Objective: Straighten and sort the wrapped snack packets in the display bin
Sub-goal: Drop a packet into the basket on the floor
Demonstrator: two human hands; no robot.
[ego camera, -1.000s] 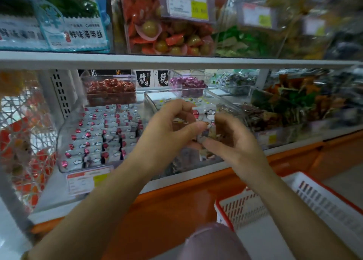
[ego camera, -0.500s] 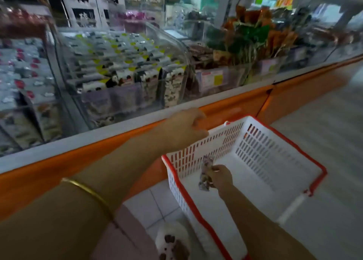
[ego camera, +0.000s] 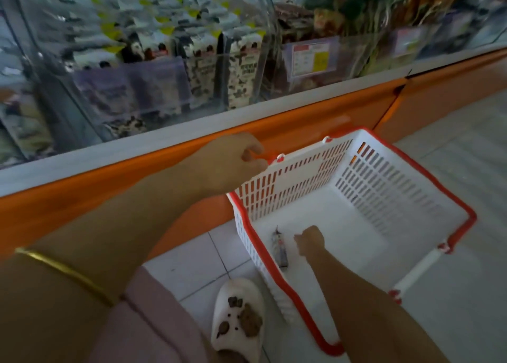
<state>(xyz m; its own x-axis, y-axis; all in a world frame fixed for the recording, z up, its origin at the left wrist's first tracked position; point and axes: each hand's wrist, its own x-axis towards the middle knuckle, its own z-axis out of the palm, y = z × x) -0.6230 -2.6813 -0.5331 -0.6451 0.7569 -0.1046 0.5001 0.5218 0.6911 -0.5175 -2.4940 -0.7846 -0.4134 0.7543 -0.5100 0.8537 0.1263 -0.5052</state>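
A clear display bin [ego camera: 255, 20] on the shelf ledge holds several rows of black-and-white wrapped snack packets [ego camera: 242, 69], standing upright at the front. Below it, a white shopping basket [ego camera: 384, 187] with a red rim sits on the floor. One small dark packet [ego camera: 280, 249] lies on the basket floor near its left wall. My left hand [ego camera: 233, 162] grips the basket's red handle at the near-left corner. My right hand [ego camera: 310, 240] hovers inside the basket just right of the packet, apart from it, fingers loosely curled and holding nothing.
An orange counter front [ego camera: 315, 121] with a white ledge [ego camera: 164, 140] runs across under the bins. A neighbouring bin with a price tag [ego camera: 311, 57] holds brown and green snacks. A white slipper [ego camera: 238, 316] rests on the tiled floor left of the basket.
My right hand carried a packet down from the bin into the basket and let it go; it now lies on the basket floor. My left hand took hold of the basket handle.
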